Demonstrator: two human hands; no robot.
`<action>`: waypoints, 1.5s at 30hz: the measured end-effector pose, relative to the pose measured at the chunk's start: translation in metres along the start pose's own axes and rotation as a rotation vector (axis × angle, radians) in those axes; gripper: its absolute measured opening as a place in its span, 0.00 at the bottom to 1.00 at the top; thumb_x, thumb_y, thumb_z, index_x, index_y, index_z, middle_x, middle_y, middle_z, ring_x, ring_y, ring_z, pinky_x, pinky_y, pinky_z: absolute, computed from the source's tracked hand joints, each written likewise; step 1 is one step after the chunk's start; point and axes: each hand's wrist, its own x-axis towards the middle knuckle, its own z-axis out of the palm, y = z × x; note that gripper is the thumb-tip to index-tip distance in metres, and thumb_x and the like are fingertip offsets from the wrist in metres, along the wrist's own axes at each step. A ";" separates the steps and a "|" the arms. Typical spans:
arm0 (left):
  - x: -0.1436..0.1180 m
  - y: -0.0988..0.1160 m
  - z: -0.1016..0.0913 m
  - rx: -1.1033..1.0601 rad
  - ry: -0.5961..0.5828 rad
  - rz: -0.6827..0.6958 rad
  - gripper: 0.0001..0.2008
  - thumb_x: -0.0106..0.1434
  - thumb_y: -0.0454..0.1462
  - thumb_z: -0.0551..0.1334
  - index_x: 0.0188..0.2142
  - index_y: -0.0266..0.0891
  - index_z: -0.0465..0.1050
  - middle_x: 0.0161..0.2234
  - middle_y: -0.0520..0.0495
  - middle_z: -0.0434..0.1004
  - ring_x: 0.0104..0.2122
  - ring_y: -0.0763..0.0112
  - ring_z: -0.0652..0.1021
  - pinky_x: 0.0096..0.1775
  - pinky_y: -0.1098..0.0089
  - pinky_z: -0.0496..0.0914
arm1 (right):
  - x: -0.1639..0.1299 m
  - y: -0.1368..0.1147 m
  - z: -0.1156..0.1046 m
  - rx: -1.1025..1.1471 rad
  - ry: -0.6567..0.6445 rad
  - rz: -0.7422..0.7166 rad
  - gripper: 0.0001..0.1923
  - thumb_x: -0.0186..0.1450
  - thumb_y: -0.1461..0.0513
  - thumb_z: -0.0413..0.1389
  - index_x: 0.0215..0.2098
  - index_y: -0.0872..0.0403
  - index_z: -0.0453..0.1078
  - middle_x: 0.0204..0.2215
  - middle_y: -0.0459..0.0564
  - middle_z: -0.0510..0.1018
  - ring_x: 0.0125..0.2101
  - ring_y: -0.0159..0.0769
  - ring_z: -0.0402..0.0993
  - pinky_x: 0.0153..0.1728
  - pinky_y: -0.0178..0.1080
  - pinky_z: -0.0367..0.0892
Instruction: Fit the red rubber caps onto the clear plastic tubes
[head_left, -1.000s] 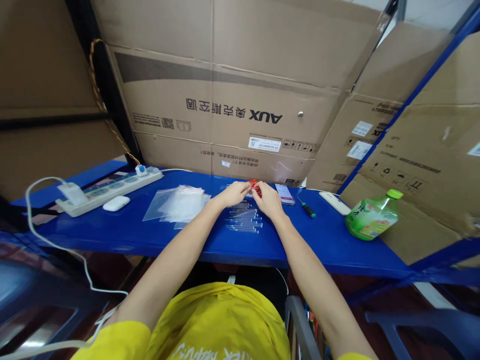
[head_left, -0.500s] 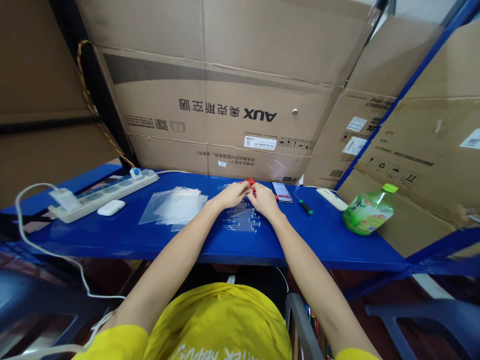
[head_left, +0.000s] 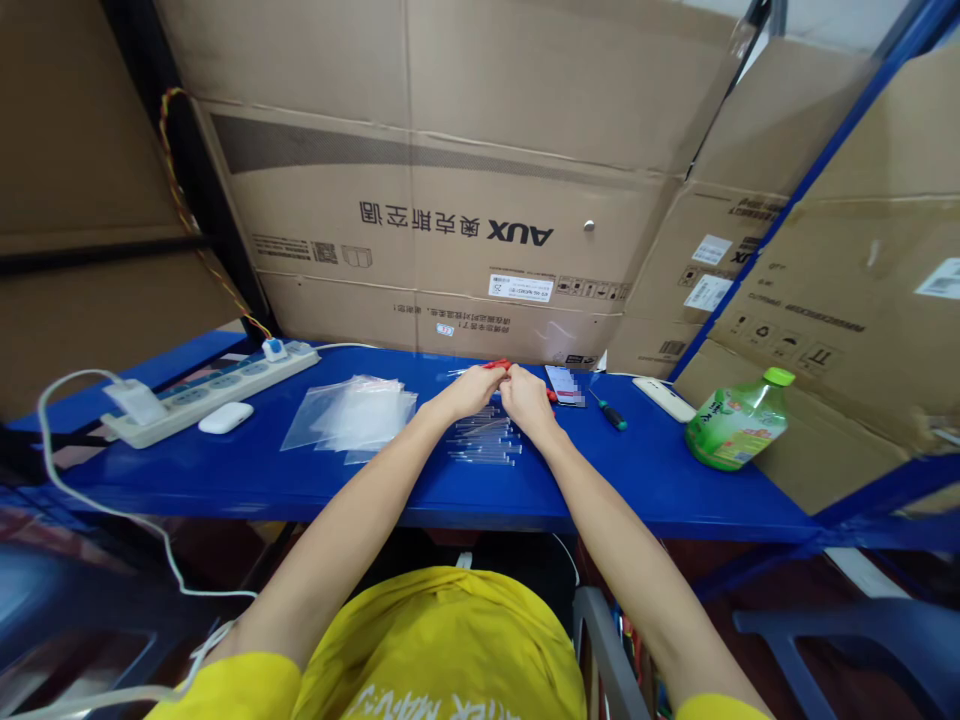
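Note:
My left hand [head_left: 475, 390] and my right hand [head_left: 525, 396] meet near the back of the blue table, fingertips together and fingers closed. A bright red piece [head_left: 496, 364] shows at the left fingertips; its kind is hidden by the hands. What the right fingers pinch is out of sight. Below the hands lies a loose pile of thin clear tubes or rods [head_left: 484, 452]. More red [head_left: 552, 396] peeks out to the right of my right hand. Left of the hands is a stack of clear plastic bags [head_left: 360, 415].
A phone [head_left: 562, 384], a green-handled screwdriver [head_left: 613, 414], a white slim device [head_left: 663, 398] and a green-capped bottle [head_left: 739, 425] stand or lie to the right. At left are a power strip [head_left: 217, 385] and a white case [head_left: 226, 417]. Cardboard [head_left: 450, 130] walls the back.
Both hands stay in nearly the same place. The fingers have shifted slightly against each other, and less of the red piece shows between them.

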 end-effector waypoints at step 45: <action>-0.006 0.016 -0.022 0.112 -0.034 -0.156 0.17 0.77 0.43 0.49 0.46 0.42 0.77 0.42 0.43 0.84 0.38 0.61 0.82 0.39 0.68 0.68 | -0.006 -0.007 -0.015 -0.090 -0.062 0.032 0.11 0.77 0.59 0.45 0.48 0.56 0.66 0.41 0.59 0.83 0.40 0.46 0.80 0.38 0.39 0.62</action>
